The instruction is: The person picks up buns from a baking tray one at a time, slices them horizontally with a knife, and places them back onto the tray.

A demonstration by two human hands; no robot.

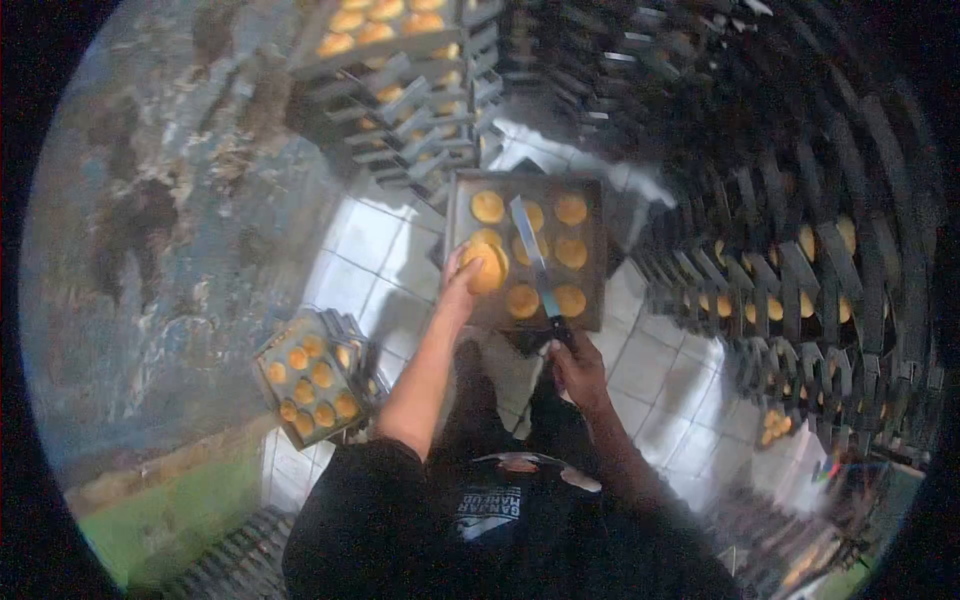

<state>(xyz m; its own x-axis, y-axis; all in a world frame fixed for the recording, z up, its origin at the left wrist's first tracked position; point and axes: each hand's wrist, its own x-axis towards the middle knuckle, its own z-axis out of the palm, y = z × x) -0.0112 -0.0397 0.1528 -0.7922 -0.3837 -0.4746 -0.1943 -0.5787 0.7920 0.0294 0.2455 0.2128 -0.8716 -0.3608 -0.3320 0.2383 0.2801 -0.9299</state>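
My left hand is closed around a round golden bun over the left side of a dark metal baking tray. In my right hand, the black handle of a long-bladed knife is gripped at the tray's near edge. Its blade points away from me, slanting over the middle of the tray. Several more buns, such as one at the right, lie on the tray in rows. The blade partly hides the middle ones.
At lower left sits another tray of buns, beside a worn wall. A rack with bun trays stands ahead on the left. Tall dark racks holding more buns line the right. White tiles cover the floor.
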